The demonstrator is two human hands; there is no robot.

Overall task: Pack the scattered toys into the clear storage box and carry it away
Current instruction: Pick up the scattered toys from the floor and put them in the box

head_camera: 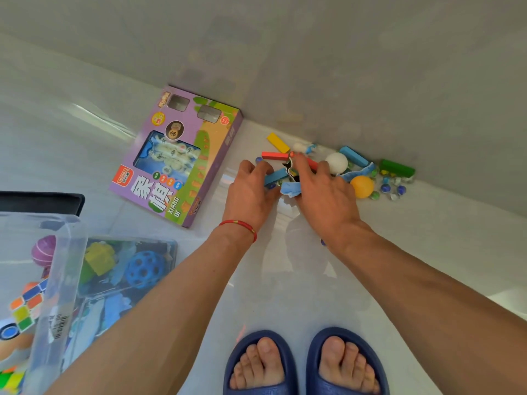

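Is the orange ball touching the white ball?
Apart. The head view shows the orange ball lying nearer than the white ball, with a blue piece between them.

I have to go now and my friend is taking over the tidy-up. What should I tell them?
Left hand: on the floor pile, fingers on a blue block; grip unclear.
Right hand: spread over the pile, not clearly holding anything.
Clear storage box: bottom left, already holding a blue holed ball and a puzzle cube.
Left to pack: the blocks, white ball, orange ball, marbles by the wall, plus the purple chess box. Then carry the box away.
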